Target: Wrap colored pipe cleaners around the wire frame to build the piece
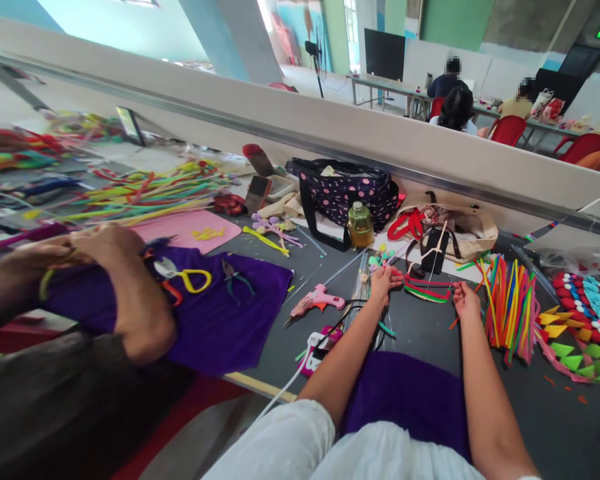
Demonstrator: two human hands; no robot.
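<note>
Just above the dark tabletop [430,333], red, green and white pipe cleaners [427,291] stretch between my hands. My left hand [384,283] is closed at their left end, fingers pointing right. At the right end, my right hand [466,300] pinches them between thumb and fingertips. Upright behind them is a black phone-like object [433,249] with a cream band around it. Thin clear sticks [363,283] lie beside my left hand. A fan of many-coloured pipe cleaners [511,303] lies right of my right hand.
Left of my forearm are a pink glue gun [317,301] and a pink-white power strip [320,350] with cables. Behind stand a bottle [361,227] and a dotted bag [343,190]. A co-worker's hands [97,243] work at left near scissors [190,279] and pliers [237,280] on purple cloth.
</note>
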